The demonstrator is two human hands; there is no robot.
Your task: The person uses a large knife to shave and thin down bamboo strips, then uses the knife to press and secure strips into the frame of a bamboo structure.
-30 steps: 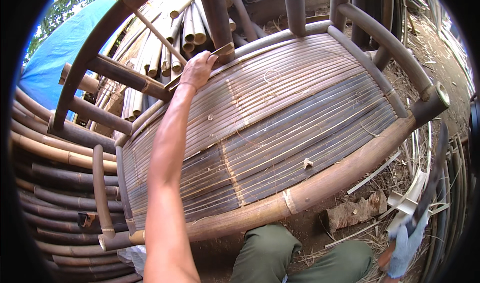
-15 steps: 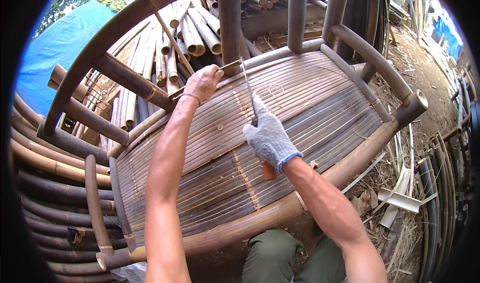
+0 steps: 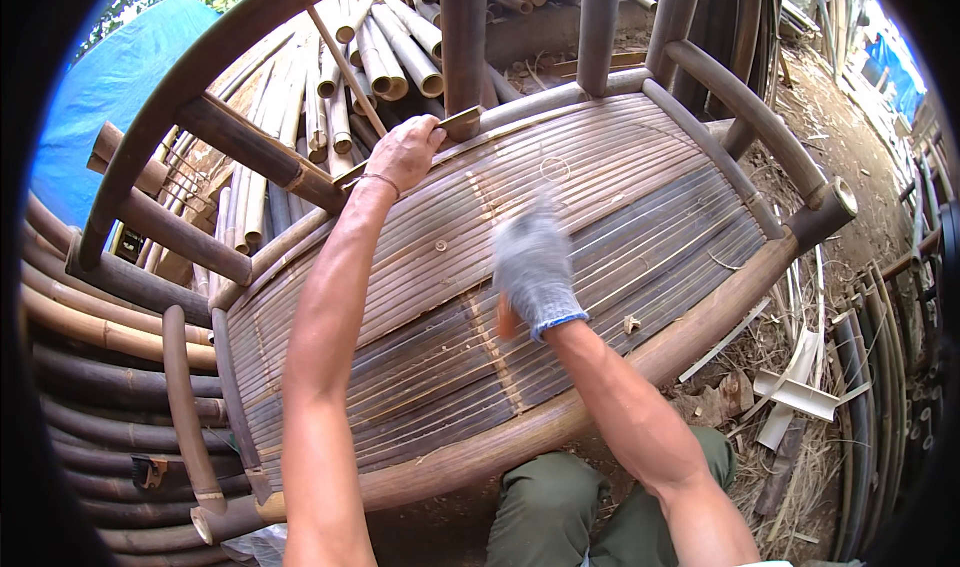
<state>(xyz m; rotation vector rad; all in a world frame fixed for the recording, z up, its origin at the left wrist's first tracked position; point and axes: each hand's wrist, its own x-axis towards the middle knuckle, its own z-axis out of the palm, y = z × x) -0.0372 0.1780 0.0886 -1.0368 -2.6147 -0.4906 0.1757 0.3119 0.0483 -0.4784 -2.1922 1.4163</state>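
Observation:
My bare left hand (image 3: 405, 155) is closed on a flat dark bamboo strip (image 3: 460, 125), held along the back rail of a bamboo bench at the foot of an upright post. My right hand (image 3: 538, 267), in a grey knitted glove with a blue cuff, hovers over the middle of the slatted seat (image 3: 400, 257), smeared by motion. It grips a knife, whose orange-brown handle (image 3: 507, 319) pokes out below the fist. The blade cannot be made out now. A thin curled shaving (image 3: 555, 170) and small chips lie on the slats.
Thick bamboo posts (image 3: 463, 37) and a curved back rail rise beyond the seat. Cut bamboo poles (image 3: 400, 57) are stacked behind, near a blue tarp (image 3: 125, 97). Dark poles (image 3: 130, 437) lie at left. Pale offcuts (image 3: 795, 392) and shavings litter the ground at right.
My right hand has drawn back from the strip toward me, and the knife's blade is no longer distinct. My left hand stays on the strip, shifted slightly.

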